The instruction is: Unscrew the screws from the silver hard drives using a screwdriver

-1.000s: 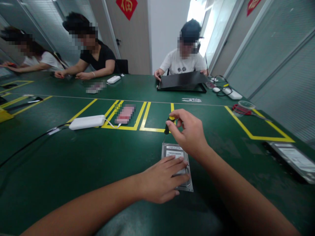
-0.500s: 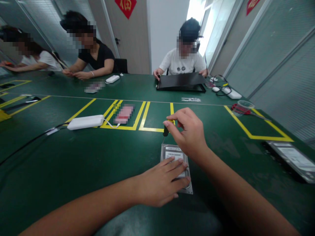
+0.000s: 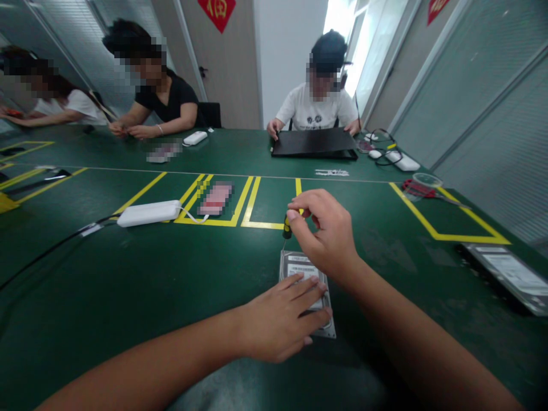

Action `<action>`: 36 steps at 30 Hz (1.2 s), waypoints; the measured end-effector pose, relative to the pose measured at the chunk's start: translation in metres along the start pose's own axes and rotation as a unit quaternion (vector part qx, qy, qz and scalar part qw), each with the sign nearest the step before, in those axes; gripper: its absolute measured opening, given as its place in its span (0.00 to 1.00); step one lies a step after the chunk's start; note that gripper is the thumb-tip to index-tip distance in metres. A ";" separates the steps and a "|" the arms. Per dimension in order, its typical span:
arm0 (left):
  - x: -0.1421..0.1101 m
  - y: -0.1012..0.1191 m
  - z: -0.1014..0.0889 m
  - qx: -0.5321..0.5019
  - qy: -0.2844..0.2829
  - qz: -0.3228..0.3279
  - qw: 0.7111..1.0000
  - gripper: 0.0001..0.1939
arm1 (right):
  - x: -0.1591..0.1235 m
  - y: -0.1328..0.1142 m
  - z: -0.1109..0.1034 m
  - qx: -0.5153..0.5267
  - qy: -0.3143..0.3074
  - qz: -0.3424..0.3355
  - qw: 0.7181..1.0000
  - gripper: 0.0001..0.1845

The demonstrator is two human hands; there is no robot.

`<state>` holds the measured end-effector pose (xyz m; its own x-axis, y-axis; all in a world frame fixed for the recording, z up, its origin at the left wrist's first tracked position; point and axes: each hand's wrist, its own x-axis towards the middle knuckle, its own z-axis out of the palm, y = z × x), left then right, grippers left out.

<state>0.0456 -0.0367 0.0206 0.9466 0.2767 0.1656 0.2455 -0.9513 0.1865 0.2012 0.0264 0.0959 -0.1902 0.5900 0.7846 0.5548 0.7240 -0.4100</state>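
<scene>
A silver hard drive (image 3: 295, 258) with white labels lies flat on the green table, a little right of the middle. My left hand (image 3: 285, 317) rests on it palm down, fingers spread, covering much of its face. Above the drive's far left corner, my right hand (image 3: 327, 228) pinches the top of a small black and yellow screwdriver (image 3: 287, 228). Its thin shaft points down at that corner. Whether the tip sits in a screw is too small to tell.
Another hard drive (image 3: 509, 277) lies at the right. A white power bank (image 3: 149, 213) is cabled to a pink phone (image 3: 216, 198). Yellow tape (image 3: 471, 238) marks the table (image 3: 128, 274). Near a clear cup (image 3: 428, 181) are red items. Across the table, a person holds a black panel (image 3: 314, 144).
The screwdriver's handle has turned a little, showing more yellow, and my right fingers have shifted slightly. My left hand and the drive stay put. The person opposite has lowered the black panel slightly.
</scene>
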 end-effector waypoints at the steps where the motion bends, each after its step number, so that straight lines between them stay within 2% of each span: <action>1: 0.000 0.000 -0.001 -0.002 0.000 0.000 1.000 0.28 | 0.000 0.000 0.000 0.002 0.003 0.007 1.000 0.05; 10: 0.000 0.001 0.002 -0.001 0.002 -0.004 1.000 0.29 | -0.002 0.005 0.003 0.007 0.014 0.043 0.999 0.03; 15: -0.001 0.000 0.003 -0.006 0.007 -0.009 1.000 0.29 | -0.002 0.003 0.001 -0.001 0.012 0.052 0.999 0.07; 18: -0.001 0.000 0.002 -0.007 0.008 -0.006 1.000 0.29 | -0.002 0.002 0.002 0.021 0.004 0.054 0.998 0.08; 22: -0.001 -0.001 0.004 -0.010 0.013 -0.009 1.000 0.29 | -0.003 0.003 0.003 0.052 0.017 0.059 0.997 0.04; 27: -0.001 -0.001 0.006 -0.016 0.018 -0.014 1.000 0.29 | -0.004 0.005 0.005 0.040 0.029 0.076 0.996 0.05; 32: -0.002 -0.001 0.005 -0.017 0.022 -0.011 1.000 0.28 | -0.005 0.003 0.004 0.030 0.013 0.093 0.995 0.07; 36: -0.001 -0.001 0.003 -0.018 0.016 -0.013 1.000 0.28 | -0.005 0.002 0.006 0.060 0.010 0.074 0.995 0.06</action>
<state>0.0449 -0.0368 0.0175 0.9329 0.3055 0.1907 0.2610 -0.9384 0.2265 0.1988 0.0268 0.0881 -0.0969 0.6878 0.7194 0.4740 0.6674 -0.5743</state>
